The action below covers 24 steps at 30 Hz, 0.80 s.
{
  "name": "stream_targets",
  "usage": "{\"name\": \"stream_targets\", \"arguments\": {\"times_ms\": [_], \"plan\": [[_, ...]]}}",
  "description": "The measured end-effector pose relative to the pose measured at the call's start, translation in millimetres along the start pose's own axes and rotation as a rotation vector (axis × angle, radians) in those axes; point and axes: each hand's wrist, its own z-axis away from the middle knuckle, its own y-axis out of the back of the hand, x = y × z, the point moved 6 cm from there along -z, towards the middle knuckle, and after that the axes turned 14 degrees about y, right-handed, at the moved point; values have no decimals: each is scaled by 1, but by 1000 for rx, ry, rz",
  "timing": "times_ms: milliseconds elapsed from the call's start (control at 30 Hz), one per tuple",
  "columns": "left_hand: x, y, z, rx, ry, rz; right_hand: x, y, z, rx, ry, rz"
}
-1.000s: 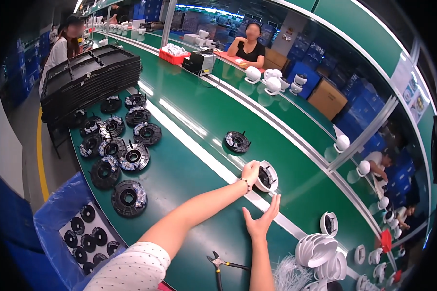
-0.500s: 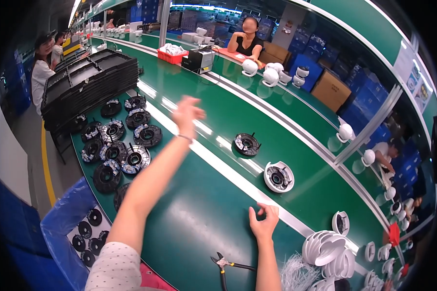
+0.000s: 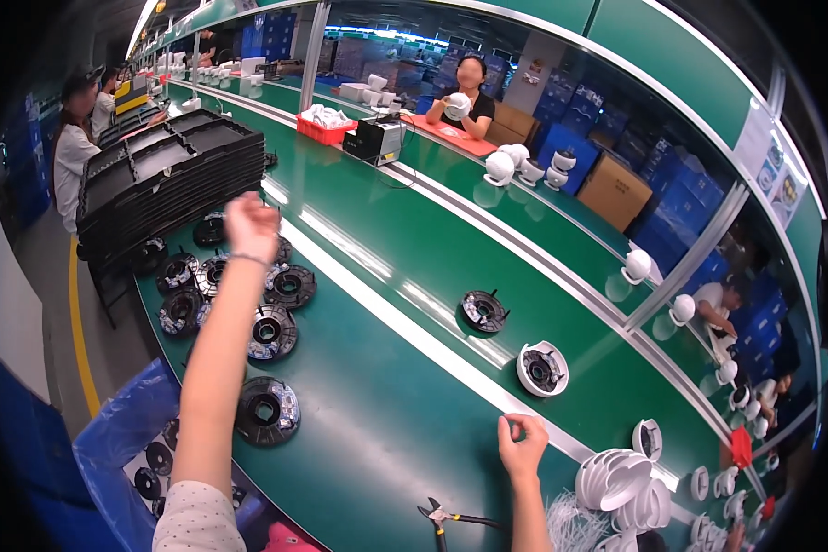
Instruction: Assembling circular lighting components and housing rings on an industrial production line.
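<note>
Reaching back, I had swung my left hand (image 3: 251,224), fingers clenched and apparently empty, over the black discs (image 3: 276,287) on the green surface (image 3: 377,432), while my right hand (image 3: 522,447) rested loosely curled near the white housing (image 3: 543,368).

The left arm stretches far forward and up from the lower edge, nearly straight, in a short dotted sleeve at the shoulder. The left hand (image 3: 251,224) is raised at its end, fingers curled loosely inward, a thin band around the wrist. The right forearm rises straight from the bottom edge. The right hand (image 3: 522,445) is half closed, fingertips bent toward the thumb.
</note>
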Motion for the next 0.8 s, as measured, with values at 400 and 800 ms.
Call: {"name": "stream_targets", "arguments": {"times_ms": [400,800], "plan": [[-370,-21,61,-269,326,-2038,-72,125,74,-75,94,-81],[-413,-6,83,-146,862,-1531,-107,278,140,-554,294,422]]}}
